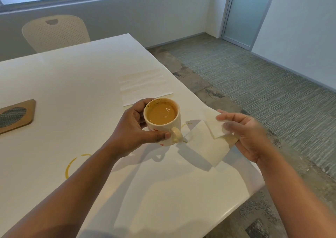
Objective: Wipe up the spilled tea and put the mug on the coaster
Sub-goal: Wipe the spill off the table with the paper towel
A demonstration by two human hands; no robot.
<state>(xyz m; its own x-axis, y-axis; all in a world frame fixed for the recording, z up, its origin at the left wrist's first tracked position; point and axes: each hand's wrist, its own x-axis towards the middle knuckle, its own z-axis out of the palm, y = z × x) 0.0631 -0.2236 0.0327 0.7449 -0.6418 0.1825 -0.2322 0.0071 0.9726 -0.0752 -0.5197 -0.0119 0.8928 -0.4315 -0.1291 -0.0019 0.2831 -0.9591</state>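
My left hand (135,128) grips a cream mug (164,121) of milky tea and holds it above the white table (72,81), its handle pointing toward me. My right hand (247,134) holds a white paper napkin (212,143) just right of the mug, near the table's right edge. A brown ring of spilled tea (70,167) marks the table beside my left forearm. A second, fainter tea mark (187,124) shows under and right of the mug. The wooden coaster (15,116) with a woven centre lies at the far left.
Another napkin (145,86), faintly tea-stained, lies flat on the table beyond the mug. A cream perforated chair (56,32) stands behind the table's far edge. Carpeted floor (254,85) spreads to the right, with a frosted glass door (245,14) at the back.
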